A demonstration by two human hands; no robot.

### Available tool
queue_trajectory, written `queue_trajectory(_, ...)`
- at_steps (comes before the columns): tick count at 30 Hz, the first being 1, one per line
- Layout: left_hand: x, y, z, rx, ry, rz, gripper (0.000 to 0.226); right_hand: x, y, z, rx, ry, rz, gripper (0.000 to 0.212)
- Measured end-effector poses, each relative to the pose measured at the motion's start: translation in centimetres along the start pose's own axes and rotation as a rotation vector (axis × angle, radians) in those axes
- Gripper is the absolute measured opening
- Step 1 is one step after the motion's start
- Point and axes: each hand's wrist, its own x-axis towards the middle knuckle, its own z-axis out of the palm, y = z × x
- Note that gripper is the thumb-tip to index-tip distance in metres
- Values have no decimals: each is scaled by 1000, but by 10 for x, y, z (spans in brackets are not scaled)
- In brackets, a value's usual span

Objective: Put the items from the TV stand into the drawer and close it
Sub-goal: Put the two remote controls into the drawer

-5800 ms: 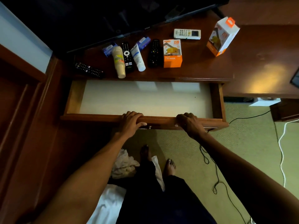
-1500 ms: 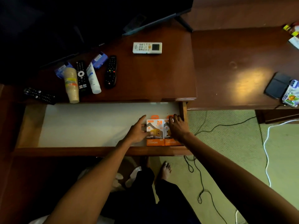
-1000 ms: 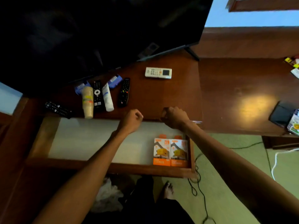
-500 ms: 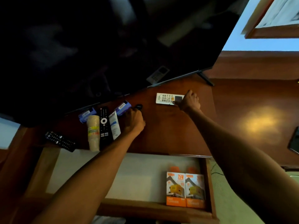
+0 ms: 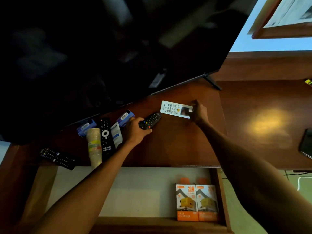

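My left hand (image 5: 135,131) grips a black remote (image 5: 150,121) and holds it tilted just above the TV stand top (image 5: 168,146). My right hand (image 5: 198,111) pinches the right end of a white remote (image 5: 173,108) near the TV's lower edge. The drawer (image 5: 135,191) below is open, with two orange charger boxes (image 5: 196,201) side by side in its right corner. Still on the stand at the left lie a paper cup stack (image 5: 94,146), another black remote (image 5: 105,137), a white tube (image 5: 116,135), two blue boxes (image 5: 125,116) and a far-left remote (image 5: 58,158).
A large dark TV (image 5: 101,56) overhangs the back of the stand, its foot (image 5: 212,81) at the right. A lower desk surface (image 5: 263,125) adjoins on the right, with a dark flat object (image 5: 306,144) at its edge. Green carpet and cables show beside the drawer.
My left hand has picked up the black remote and swung it rightward. My right hand has closed on the white remote's end. The view has tilted slightly upward.
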Motion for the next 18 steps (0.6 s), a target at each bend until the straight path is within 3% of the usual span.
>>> queue_trajectory(7,-17,8,-29,-149,121,118,59,-43,-9,-27,375,114,-91,33)
queue_trajectory(12,-52,25,-55,-316,164,152,59,-95,-29,-64,455,173,-241,20)
queue_trajectory(18,-114,35,-91,-406,62,218,61,-161,-33,-94,460,139,-455,15)
